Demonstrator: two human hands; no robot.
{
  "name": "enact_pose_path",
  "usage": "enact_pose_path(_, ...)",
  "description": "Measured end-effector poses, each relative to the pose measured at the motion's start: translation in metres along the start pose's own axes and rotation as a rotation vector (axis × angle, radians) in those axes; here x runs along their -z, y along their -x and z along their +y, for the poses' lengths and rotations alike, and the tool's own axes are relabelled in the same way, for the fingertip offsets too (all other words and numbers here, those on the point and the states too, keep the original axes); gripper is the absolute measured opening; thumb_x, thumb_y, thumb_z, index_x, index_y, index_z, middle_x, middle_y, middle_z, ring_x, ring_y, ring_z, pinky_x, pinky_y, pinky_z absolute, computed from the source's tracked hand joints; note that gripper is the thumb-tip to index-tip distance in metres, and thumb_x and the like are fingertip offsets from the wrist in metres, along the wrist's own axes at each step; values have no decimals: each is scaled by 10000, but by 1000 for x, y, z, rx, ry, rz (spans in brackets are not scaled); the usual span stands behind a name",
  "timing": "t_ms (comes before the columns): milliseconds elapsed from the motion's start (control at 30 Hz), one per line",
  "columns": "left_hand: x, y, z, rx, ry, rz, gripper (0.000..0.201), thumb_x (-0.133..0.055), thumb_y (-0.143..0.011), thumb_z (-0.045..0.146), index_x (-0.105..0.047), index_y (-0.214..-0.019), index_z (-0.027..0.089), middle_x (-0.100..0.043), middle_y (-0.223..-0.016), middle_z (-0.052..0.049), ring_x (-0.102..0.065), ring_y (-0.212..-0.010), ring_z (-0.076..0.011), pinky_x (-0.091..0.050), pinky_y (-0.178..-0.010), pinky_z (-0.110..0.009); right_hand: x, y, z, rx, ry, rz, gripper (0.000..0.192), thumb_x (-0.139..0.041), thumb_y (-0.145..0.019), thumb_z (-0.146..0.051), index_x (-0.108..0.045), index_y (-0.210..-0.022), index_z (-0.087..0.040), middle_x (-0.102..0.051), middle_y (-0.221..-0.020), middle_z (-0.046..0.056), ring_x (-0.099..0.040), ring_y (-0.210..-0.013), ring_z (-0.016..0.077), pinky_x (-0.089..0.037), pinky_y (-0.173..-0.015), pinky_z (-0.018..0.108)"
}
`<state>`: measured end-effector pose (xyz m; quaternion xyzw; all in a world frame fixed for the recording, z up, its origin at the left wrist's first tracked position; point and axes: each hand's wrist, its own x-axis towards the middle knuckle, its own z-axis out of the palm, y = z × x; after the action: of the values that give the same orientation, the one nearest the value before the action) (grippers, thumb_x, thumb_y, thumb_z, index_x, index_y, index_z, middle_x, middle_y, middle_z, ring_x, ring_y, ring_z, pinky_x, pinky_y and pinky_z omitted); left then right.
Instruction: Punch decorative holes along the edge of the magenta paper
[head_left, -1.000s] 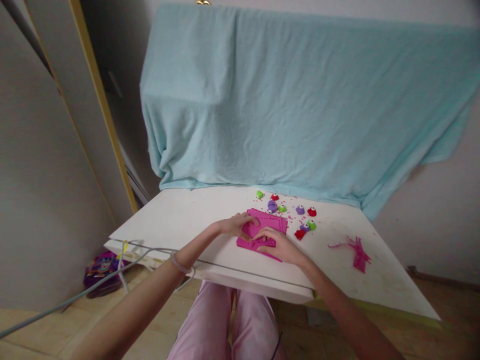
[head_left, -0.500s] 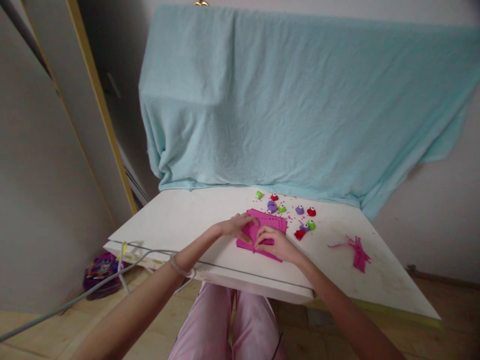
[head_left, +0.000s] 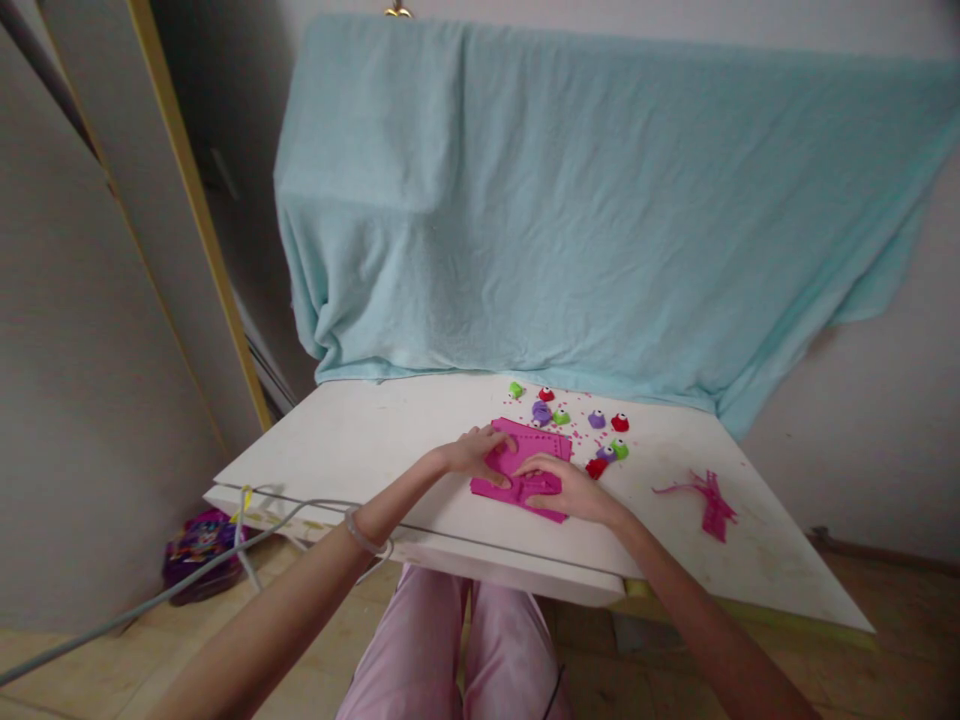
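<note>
A pink foam sheet (head_left: 534, 444) lies on the white table (head_left: 360, 440), folded over at its near part. My left hand (head_left: 474, 454) presses on the sheet's left side with fingers spread flat. On the near folded edge rests my right hand (head_left: 571, 490), its fingers curled over the pink foam; whether it pinches the fold I cannot tell. Several small craft punches in green, red and purple (head_left: 598, 420) sit just behind and to the right of the sheet.
Pink foam scraps (head_left: 711, 502) lie at the right of the table. A light blue cloth (head_left: 585, 220) hangs behind the table. A grey cable (head_left: 225, 545) crosses the table's left corner. A purple bag (head_left: 196, 540) sits on the floor at left.
My right hand has slid slightly right along the fold of the pink sheet. The left hand has stayed in place.
</note>
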<state>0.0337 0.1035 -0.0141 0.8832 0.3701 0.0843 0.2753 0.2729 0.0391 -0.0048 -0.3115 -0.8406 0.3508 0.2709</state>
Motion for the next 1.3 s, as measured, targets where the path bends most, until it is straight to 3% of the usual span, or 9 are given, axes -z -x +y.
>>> enact_pose_path(133, -3, -4, 2, 82, -61, -21, 653, -736, -597, 547, -496, -1151, 299, -448, -1138, -62, -443, -1036, -314, -377, -891, -466, -9, -8, 2, -11, 28, 54, 68, -649, -814, -240, -651, -863, -194, -610, -919, 45, -581, -911, 185, -472, -839, 333)
enact_pose_path(267, -2, -6, 6, 134, -94, -55, 662, -734, -596, 535, -474, -1165, 317, -435, -1177, -54, -439, -1063, -313, -373, -912, -477, -14, -13, 7, 9, 16, 65, 90, -678, -794, -274, -659, -796, -186, -593, -887, 44, -573, -894, 183, -462, -831, 322)
enact_pose_path(633, 3, -5, 10, 141, -73, -79, 684, -735, -574, 590, -473, -1141, 311, -425, -1190, -55, -428, -1088, -302, -368, -930, -466, 2, 10, 15, -73, -5, -22, 190, -702, -760, -396, -715, -814, -215, -589, -1051, 62, -577, -982, 204, -433, -901, 346)
enact_pose_path(867, 3, -12, 23, 214, -166, -98, 692, -730, -521, 653, -485, -1044, 271, -421, -1208, -65, -425, -1106, -321, -411, -886, -471, 9, 9, 11, -45, -25, -41, 323, -703, -762, -383, -658, -1042, -229, -610, -1079, 66, -562, -1023, 215, -431, -916, 355)
enact_pose_path(1000, 1, -17, 33, 301, -251, -113, 701, -708, -509, 691, -494, -991, 229, -397, -1254, -103, -389, -1161, -349, -422, -880, -482, 6, 4, 11, -34, -36, -23, 217, -662, -804, -359, -680, -956, -205, -619, -993, 63, -580, -942, 196, -449, -876, 339)
enact_pose_path(1300, 0, -21, 36, 309, -310, -126, 802, -698, -502, 722, -480, -1088, 219, -397, -1270, -134, -407, -1159, -350, -439, -881, -464, 2, 7, 19, -34, -40, 16, 154, -670, -800, -347, -708, -833, -202, -590, -991, 61, -580, -935, 185, -447, -867, 330)
